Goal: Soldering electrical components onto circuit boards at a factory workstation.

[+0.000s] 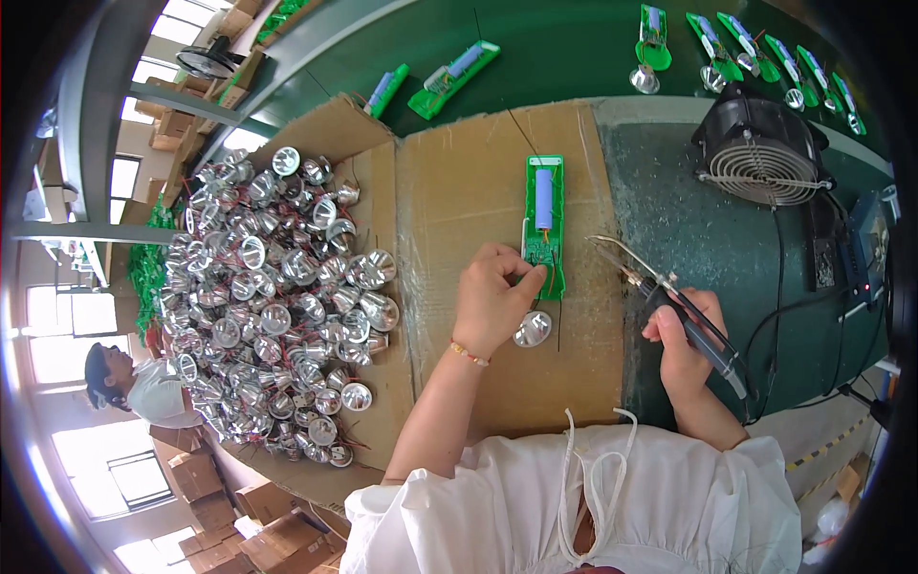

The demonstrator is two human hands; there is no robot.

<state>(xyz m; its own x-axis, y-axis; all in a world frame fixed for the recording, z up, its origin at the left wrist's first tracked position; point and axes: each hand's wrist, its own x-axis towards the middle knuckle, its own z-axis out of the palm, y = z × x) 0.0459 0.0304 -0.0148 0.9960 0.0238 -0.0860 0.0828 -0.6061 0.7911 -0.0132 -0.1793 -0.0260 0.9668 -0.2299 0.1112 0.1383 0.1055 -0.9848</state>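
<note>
A green plastic housing (558, 196) lies lengthwise on the cardboard sheet before me, holding a blue-purple cylindrical battery (543, 199) and a small green circuit board (541, 253). My left hand (492, 298) is at the lower part of this housing, thumb and fingers pinched together over the board; what they pinch is too small to make out. Just below, a shiny reflector cup (533, 329) rests on the cardboard. My right hand (687, 346) grips a soldering iron (656, 290) with a thin metal tube along it. Its tip points toward the housing, apart from it.
A large heap of silver reflector cups (277, 297) with wires fills the cardboard on the left. Several green housings (653, 43) lie along the far side. At right stand a black fan (760, 158) and a blue box (868, 244) with cables. Someone (143, 383) is at far left.
</note>
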